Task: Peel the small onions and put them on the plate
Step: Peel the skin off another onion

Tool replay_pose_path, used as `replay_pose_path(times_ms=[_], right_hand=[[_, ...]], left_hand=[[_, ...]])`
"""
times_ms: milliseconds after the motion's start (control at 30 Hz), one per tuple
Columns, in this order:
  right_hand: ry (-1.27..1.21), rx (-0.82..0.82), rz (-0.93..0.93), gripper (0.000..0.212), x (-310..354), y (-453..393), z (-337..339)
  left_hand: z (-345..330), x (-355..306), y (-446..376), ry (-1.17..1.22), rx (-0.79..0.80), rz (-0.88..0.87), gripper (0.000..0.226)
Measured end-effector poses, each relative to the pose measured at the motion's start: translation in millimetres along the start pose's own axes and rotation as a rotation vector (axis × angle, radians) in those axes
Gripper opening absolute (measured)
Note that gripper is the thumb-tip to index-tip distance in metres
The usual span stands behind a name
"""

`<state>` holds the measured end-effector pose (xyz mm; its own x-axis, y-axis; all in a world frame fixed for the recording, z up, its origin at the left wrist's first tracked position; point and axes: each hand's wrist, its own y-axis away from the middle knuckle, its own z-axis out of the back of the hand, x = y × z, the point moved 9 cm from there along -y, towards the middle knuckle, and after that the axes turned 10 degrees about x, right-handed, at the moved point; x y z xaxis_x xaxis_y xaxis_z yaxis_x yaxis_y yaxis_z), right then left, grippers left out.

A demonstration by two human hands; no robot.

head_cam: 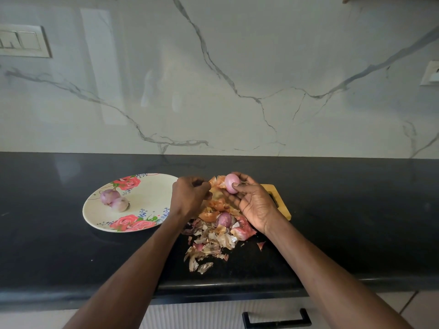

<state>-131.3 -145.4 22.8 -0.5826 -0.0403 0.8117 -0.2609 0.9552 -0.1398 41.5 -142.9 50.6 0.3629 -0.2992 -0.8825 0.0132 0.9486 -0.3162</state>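
Observation:
My right hand (255, 203) pinches a peeled pink small onion (231, 183) between thumb and fingertips above the peel pile. My left hand (188, 195) is beside it to the left, fingers curled and pinching a bit of dry skin (212, 182). A floral plate (147, 191) lies to the left on the black counter with two peeled onions (114, 200) on it. Another purple onion (224, 219) sits among the peels below my hands.
A heap of dry onion skins (209, 245) spreads over the counter in front of me. A wooden cutting board (280, 203) shows under my right hand. A marble wall rises behind the counter; a drawer handle (276, 318) is below the front edge.

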Motion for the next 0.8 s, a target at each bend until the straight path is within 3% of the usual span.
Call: replay_pose_path(times_ms=[367, 400, 500, 567, 667, 800], right_hand=[[0.023, -0.033, -0.015, 0.027, -1.3, 1.0, 2.7], [0.026, -0.034, -0.015, 0.026, -0.8, 1.5, 2.1], [0.078, -0.024, -0.010, 0.018, 0.0, 3.1, -0.7], [0.132, -0.024, -0.015, 0.020, 0.6, 4.6, -2.0], [0.176, -0.012, -0.022, 0.038, -0.2, 5.4, -3.7], [0.179, 0.004, -0.034, 0.034, -2.0, 6.4, -7.1]], left_hand=[[1.7, 8.5, -9.1, -0.154, -0.039, -0.030, 0.029], [-0.9, 4.7, -10.4, -0.100, -0.002, -0.073, 0.021], [-16.8, -8.8, -9.7, 0.123, 0.224, -0.171, 0.038], [-25.5, -14.9, -7.2, 0.162, 0.321, -0.197, 0.038], [-23.2, -16.6, -5.4, 0.176, 0.261, -0.222, 0.028], [-12.6, -21.2, -1.8, 0.120, 0.105, -0.304, 0.013]])
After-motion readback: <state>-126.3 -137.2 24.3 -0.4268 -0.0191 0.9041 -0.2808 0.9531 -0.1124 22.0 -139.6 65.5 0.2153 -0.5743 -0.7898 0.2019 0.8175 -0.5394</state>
